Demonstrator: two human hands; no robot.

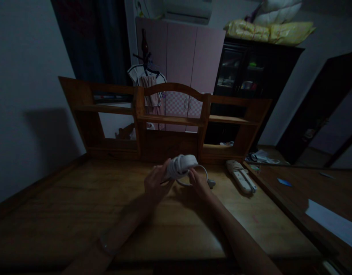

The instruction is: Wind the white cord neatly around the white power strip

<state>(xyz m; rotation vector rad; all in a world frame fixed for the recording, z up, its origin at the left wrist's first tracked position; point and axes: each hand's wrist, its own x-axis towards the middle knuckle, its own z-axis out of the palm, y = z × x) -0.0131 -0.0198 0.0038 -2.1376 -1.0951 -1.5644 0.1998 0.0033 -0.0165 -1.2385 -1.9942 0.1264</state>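
Observation:
Over the wooden desk (78, 214) both of my hands hold a bundle of white cable (181, 166), wound into a coil. My left hand (157, 183) grips the bundle's left end with its fingers closed around it. My right hand (199, 184) pinches a loose loop of the same cable that curves out to the right. A small grey plug end (211, 183) lies on the desk just beyond my right hand.
A white power strip (241, 176) lies on the desk to the right. A wooden shelf unit (167, 122) stands along the desk's back edge. Right of the desk is a dark table (321, 187) with a white sheet (333, 223) and small blue card (284, 182).

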